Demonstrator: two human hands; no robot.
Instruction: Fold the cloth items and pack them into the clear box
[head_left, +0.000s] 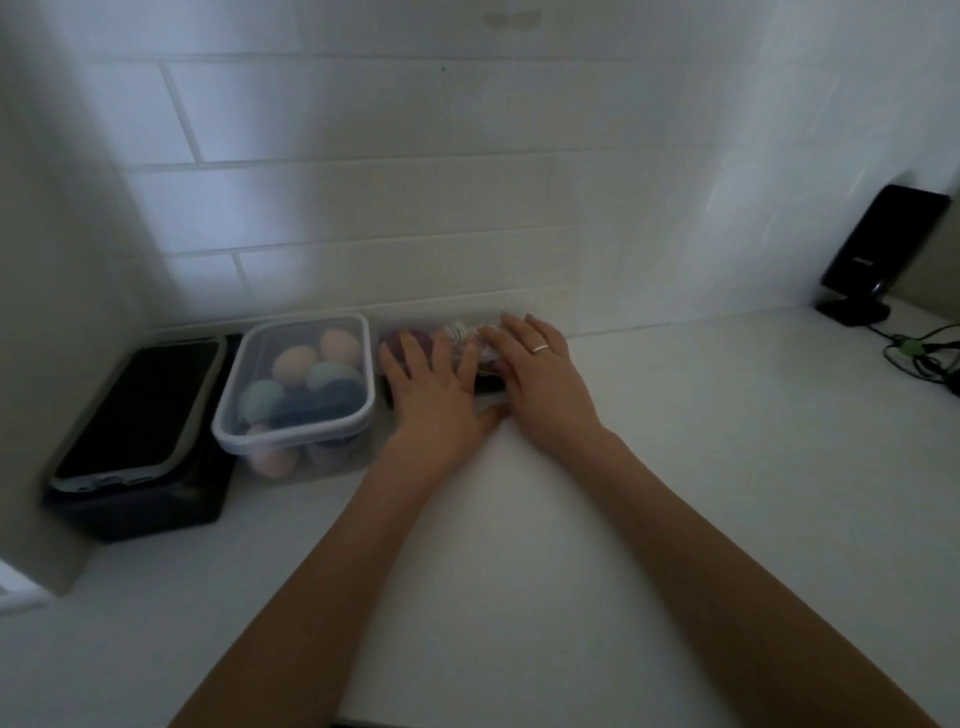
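Both arms reach straight forward over the white bench. The left hand and right hand lie flat, fingers spread, pressing down on bundled cloth items against the tiled wall. These sit just right of the lidded clear box.

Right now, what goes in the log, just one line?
left hand: flat on second box | right hand: flat on it too | clear box: lidded, holds rolled cloths | counter

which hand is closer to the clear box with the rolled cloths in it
Left. The left hand lies just right of the clear box, a small gap apart; the right hand is farther right.
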